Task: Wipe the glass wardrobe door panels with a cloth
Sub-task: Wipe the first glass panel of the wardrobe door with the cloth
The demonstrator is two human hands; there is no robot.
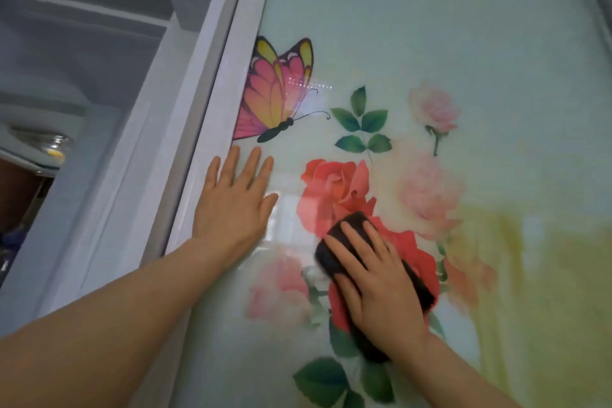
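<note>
**Cloth flat on the red rose, unwiped glass lying up and to the right**

Here the right hand (377, 278) presses a dark, thick folded cloth (356, 225) flat against the glossy glass wardrobe door panel printed with flowers (463, 26), fingers spread and fairly straight over it rather than clenched. The cloth's long axis runs from upper left to lower right, covering part of the printed red rose (334, 189). Left of it, well apart, the left hand (235, 205) rests open-palmed on the glass, holding nothing, just beside the white door frame (212, 83) and below the pink and yellow butterfly print (275, 93). The widest stretch of glass lies above and to the right of the cloth, so the right hand is the one placed to sweep it; the left seems only a brace.
</note>
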